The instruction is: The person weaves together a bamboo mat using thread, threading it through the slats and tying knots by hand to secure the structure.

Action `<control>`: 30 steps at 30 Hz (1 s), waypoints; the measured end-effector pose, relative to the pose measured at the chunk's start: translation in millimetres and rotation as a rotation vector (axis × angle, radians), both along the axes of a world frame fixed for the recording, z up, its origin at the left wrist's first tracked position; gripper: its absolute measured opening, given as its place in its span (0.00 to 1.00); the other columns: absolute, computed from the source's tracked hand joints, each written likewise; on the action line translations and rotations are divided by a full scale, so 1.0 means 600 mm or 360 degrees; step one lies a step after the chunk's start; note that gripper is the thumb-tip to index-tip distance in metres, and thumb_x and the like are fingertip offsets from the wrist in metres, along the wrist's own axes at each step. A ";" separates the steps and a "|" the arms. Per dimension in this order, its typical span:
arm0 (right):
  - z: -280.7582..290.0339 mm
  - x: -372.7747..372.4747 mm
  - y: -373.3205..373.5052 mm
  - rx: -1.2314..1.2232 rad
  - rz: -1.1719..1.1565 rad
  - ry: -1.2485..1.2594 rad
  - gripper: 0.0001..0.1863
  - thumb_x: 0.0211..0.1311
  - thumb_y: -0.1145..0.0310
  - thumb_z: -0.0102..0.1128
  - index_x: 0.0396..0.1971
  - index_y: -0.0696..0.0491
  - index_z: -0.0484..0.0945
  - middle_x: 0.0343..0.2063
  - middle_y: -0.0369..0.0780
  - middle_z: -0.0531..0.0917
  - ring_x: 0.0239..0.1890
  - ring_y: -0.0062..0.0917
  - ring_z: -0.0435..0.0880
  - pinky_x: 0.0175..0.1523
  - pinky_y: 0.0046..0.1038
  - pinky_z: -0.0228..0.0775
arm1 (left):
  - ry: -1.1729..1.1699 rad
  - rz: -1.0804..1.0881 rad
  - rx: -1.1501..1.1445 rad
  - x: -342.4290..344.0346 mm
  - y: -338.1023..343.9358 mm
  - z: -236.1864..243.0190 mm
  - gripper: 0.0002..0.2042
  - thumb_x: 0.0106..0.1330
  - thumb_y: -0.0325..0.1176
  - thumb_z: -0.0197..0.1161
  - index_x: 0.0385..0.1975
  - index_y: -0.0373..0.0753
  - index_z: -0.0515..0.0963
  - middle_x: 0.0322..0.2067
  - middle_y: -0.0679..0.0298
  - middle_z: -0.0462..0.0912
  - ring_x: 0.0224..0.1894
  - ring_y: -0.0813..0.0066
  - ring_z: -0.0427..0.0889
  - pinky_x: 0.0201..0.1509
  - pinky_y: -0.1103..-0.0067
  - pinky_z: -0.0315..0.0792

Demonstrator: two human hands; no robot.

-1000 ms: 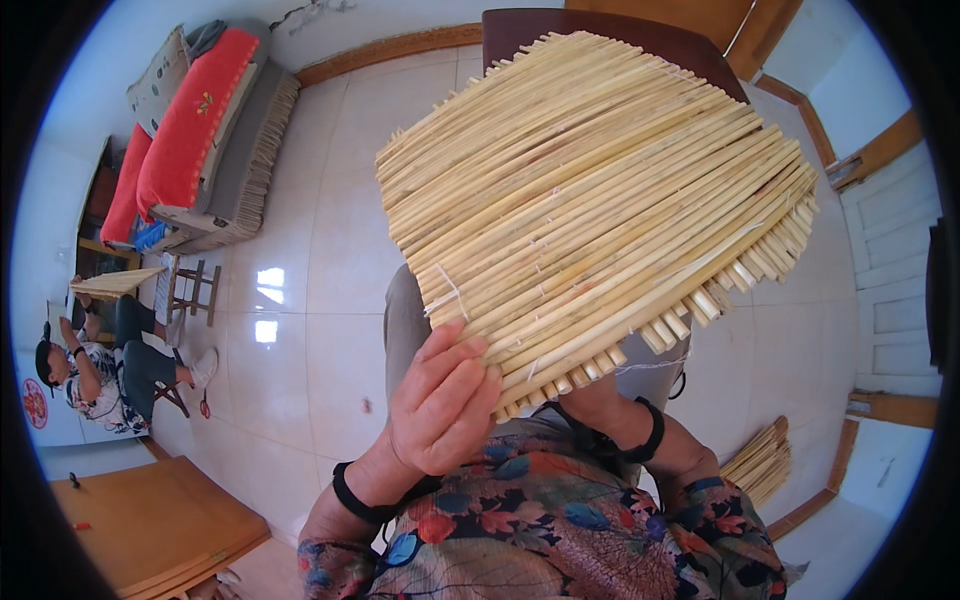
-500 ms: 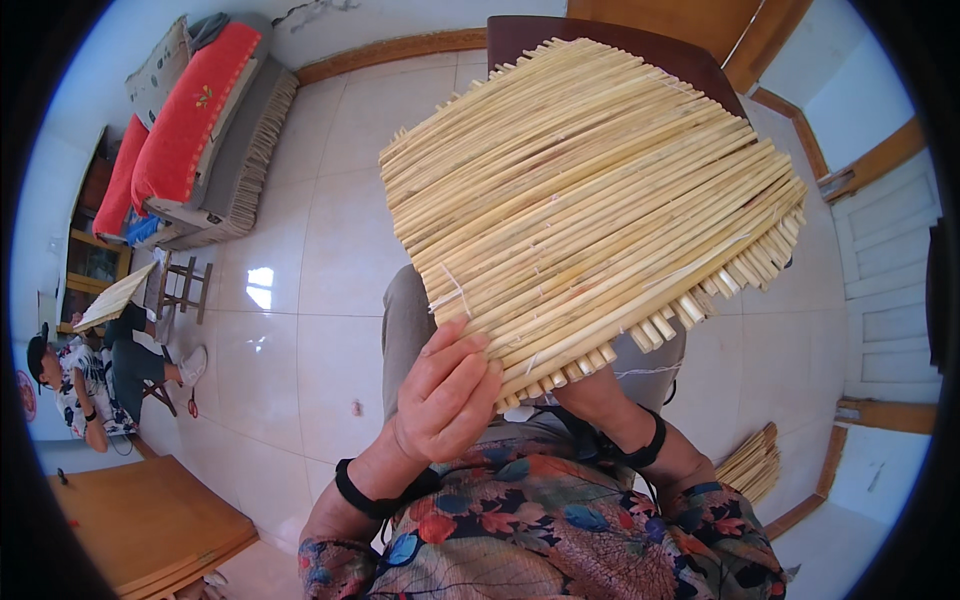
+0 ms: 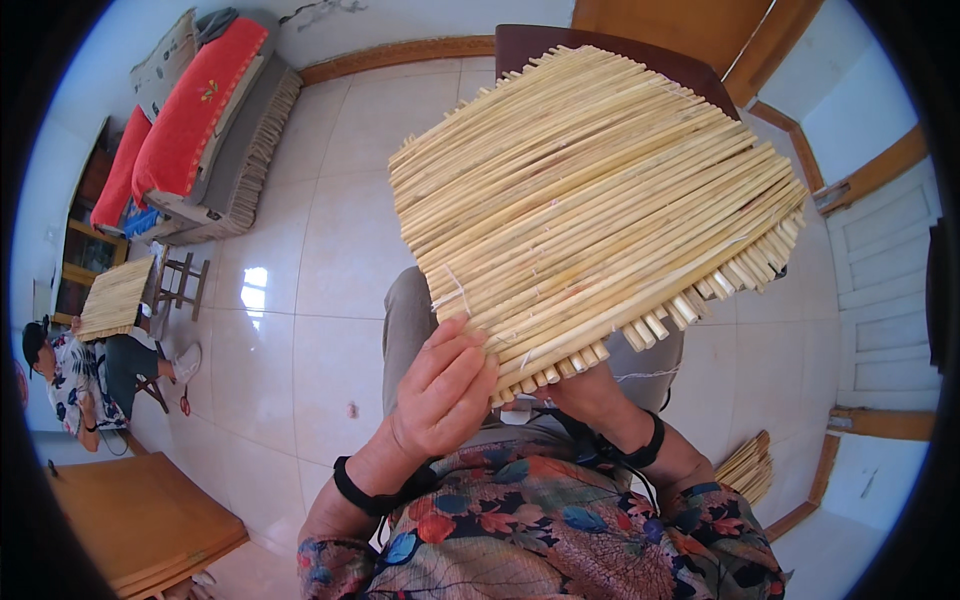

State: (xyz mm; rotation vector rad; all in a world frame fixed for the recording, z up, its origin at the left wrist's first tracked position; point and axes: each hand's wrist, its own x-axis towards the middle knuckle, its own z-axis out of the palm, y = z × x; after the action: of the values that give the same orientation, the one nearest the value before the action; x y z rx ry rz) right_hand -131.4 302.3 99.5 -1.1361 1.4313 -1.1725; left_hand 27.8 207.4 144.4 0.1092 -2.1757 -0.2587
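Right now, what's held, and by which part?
The stalk mat: left hand grips its near-left corner; right hand is beneath the near edge, mostly hidden, hold unclear.

Red cloth [image 3: 200, 110] on grey sofa [image 3: 241, 124]; white door [image 3: 880, 320].

Mat of pale yellow, straight plant stalks [image 3: 590, 200], broad and roughly oblong, in the upper centre and right of the head view. Upper-layer stalks lie side by side, running from lower left to upper right; the cut ends of a crosswise lower layer project unevenly along the near edge. Thin white binding thread [image 3: 457, 288] shows as short stitches across the face, with a loose length trailing below the near edge. The far side has a ragged outline.
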 end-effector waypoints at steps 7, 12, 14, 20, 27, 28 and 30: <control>-0.015 0.011 -0.002 -0.0630 -0.0037 0.0586 0.15 0.58 0.70 0.53 0.46 0.51 0.67 0.35 0.34 0.74 0.31 0.17 0.72 0.30 0.19 0.65 | -0.0023 -0.0033 0.0022 -0.002 0.002 -0.002 0.10 0.42 0.19 0.61 0.26 0.26 0.73 0.32 0.53 0.73 0.38 0.56 0.77 0.48 0.59 0.72; 0.008 0.019 -0.005 -0.0256 -0.0171 -0.0291 0.13 0.62 0.62 0.48 0.43 0.52 0.68 0.33 0.35 0.75 0.29 0.19 0.74 0.29 0.20 0.66 | 0.0006 -0.0029 0.0001 -0.004 0.001 -0.004 0.09 0.42 0.20 0.61 0.26 0.27 0.73 0.32 0.53 0.73 0.38 0.57 0.77 0.48 0.59 0.72; 0.013 0.017 -0.006 -0.0202 -0.0145 -0.0936 0.14 0.62 0.61 0.46 0.42 0.54 0.69 0.33 0.38 0.77 0.29 0.21 0.76 0.30 0.22 0.68 | 0.0015 -0.0042 -0.0010 -0.004 -0.002 -0.008 0.09 0.42 0.20 0.61 0.26 0.27 0.73 0.32 0.53 0.73 0.38 0.57 0.77 0.48 0.59 0.72; 0.018 0.006 -0.008 -0.0003 -0.0060 -0.1594 0.17 0.61 0.64 0.47 0.46 0.58 0.67 0.36 0.43 0.78 0.35 0.27 0.78 0.37 0.27 0.72 | -0.0057 -0.0051 -0.0004 0.005 -0.005 -0.036 0.11 0.42 0.21 0.61 0.28 0.29 0.74 0.34 0.54 0.74 0.39 0.60 0.76 0.50 0.60 0.69; -0.059 -0.010 0.056 0.0375 0.0061 -0.0183 0.19 0.60 0.68 0.48 0.49 0.60 0.66 0.45 0.46 0.75 0.42 0.30 0.78 0.45 0.27 0.71 | -0.0244 0.0241 0.0144 0.007 -0.004 -0.083 0.16 0.39 0.21 0.61 0.33 0.34 0.73 0.36 0.56 0.73 0.45 0.62 0.73 0.53 0.61 0.64; -0.056 -0.006 0.065 0.0278 0.0091 0.0237 0.20 0.59 0.66 0.49 0.49 0.60 0.67 0.44 0.47 0.75 0.39 0.31 0.79 0.44 0.27 0.70 | -0.0250 0.0257 0.0232 0.007 -0.004 -0.093 0.17 0.38 0.20 0.61 0.34 0.34 0.73 0.37 0.56 0.72 0.46 0.61 0.72 0.52 0.63 0.65; -0.042 -0.016 0.081 0.0120 0.0164 0.0779 0.19 0.57 0.66 0.52 0.47 0.58 0.69 0.38 0.46 0.76 0.39 0.35 0.77 0.43 0.29 0.69 | -0.0253 0.0219 0.0387 0.010 -0.001 -0.105 0.19 0.38 0.19 0.61 0.35 0.34 0.72 0.38 0.55 0.71 0.47 0.59 0.71 0.52 0.65 0.65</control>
State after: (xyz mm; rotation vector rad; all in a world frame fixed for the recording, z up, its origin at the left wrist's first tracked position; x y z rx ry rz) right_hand -141.3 350.6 74.0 -1.4911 1.7385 -0.7889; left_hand 33.5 206.9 81.4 0.4276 -2.2738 -0.4480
